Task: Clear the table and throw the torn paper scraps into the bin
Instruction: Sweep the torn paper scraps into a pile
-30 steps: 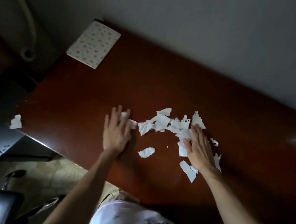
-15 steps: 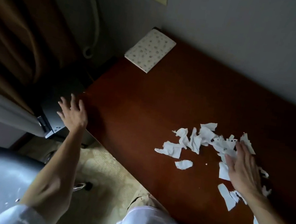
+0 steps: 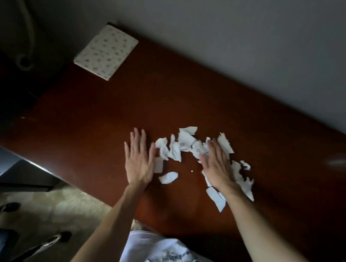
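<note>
Both hands lie flat, palms down, fingers spread, gripping nothing. The left hand (image 3: 139,159) touches the pile's edge at its 3 o'clock; the right hand (image 3: 218,166) presses on the paper scraps (image 3: 185,142), with more strewn at its 5 o'clock. The scraps are white, thin and jagged, some crumpled, on a glossy reddish-brown wooden table (image 3: 92,123). A spotted cream notebook (image 3: 106,52) lies at 10 o'clock.

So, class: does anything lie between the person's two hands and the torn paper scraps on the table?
Nothing visible does. The left hand lies flat at the left edge of the paper scraps, and the right hand rests open on top of them. The patterned notebook sits apart at the table's far corner.
</note>
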`<state>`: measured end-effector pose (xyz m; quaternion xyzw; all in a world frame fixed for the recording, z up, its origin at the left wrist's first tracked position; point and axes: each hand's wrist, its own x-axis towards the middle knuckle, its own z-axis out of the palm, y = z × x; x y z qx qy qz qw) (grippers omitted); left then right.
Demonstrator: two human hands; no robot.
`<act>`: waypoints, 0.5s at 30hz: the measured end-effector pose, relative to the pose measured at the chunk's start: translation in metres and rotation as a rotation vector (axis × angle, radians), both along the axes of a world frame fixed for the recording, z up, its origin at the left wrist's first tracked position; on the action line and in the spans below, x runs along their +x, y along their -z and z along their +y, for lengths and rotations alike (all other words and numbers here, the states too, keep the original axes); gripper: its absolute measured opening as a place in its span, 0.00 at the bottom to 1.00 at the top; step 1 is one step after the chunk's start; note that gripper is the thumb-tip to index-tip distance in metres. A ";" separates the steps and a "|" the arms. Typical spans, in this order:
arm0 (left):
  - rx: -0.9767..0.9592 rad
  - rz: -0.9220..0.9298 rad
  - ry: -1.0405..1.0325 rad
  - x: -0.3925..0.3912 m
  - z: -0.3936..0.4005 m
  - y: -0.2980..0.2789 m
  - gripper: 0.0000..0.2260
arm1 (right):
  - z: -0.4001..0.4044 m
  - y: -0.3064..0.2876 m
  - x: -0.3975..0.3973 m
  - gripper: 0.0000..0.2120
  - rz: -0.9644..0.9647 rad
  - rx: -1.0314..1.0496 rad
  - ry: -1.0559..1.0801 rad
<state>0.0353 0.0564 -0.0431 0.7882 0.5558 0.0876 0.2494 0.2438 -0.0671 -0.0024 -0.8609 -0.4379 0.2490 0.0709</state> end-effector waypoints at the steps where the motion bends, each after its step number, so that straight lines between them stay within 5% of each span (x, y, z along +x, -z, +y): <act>1: -0.016 -0.030 0.054 0.016 -0.014 -0.001 0.28 | -0.002 -0.002 0.000 0.30 0.026 0.000 0.005; 7: -0.134 -0.216 0.310 0.087 -0.063 -0.007 0.26 | -0.027 -0.014 0.019 0.29 -0.007 0.172 0.043; 10: -0.132 -0.363 0.272 0.095 -0.048 -0.017 0.26 | -0.055 -0.022 0.039 0.32 -0.072 0.215 0.134; 15: -0.068 -0.321 0.242 0.117 0.006 -0.024 0.25 | -0.118 -0.008 0.037 0.45 -0.061 0.232 0.371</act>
